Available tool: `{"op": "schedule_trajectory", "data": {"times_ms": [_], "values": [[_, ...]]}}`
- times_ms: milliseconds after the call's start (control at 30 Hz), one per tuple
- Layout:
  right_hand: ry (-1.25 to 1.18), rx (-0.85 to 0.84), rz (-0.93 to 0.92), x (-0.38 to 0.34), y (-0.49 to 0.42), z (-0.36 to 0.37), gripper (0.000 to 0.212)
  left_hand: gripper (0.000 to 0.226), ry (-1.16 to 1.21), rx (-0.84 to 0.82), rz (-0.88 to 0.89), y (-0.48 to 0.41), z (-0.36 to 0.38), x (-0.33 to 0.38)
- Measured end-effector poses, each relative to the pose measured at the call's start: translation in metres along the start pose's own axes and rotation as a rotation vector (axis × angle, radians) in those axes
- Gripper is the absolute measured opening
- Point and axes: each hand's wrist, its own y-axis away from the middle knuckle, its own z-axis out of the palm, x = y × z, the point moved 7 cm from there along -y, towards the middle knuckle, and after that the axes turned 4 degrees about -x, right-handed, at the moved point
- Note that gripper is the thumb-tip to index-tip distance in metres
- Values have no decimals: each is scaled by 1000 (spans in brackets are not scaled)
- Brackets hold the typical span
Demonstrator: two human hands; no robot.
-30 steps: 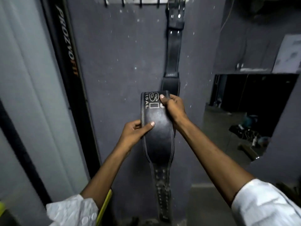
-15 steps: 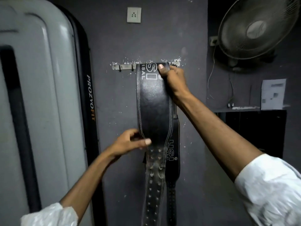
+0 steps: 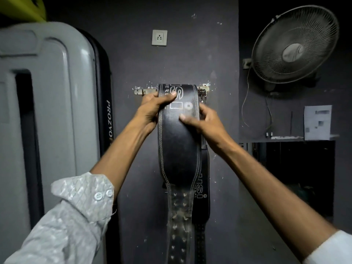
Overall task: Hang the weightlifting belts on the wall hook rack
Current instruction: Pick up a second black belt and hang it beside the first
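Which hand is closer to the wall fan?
The right hand. It grips the belt on the side facing the wall fan; the left hand holds the belt's far edge.

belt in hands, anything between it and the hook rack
Nothing visible blocks it. The belt, held by both hands, has its top at the rack. A second belt already hangs behind it at the rack's right end; the hooks behind are hidden.

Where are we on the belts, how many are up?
One belt already hangs from the right end of the hook rack. A second belt is in hand: the left hand and right hand hold its top at the rack. Left: hook it and let go. No more belts show.
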Motion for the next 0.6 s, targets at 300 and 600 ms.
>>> {"op": "schedule_trajectory", "data": {"times_ms": [300,600], "values": [[-22,-51,184,51,49,-11,34,11,-150,-42,73,13,7,3],[-449,-69,308,7,-43,6,58,27,-194,-136,17,58,7,0]]}}
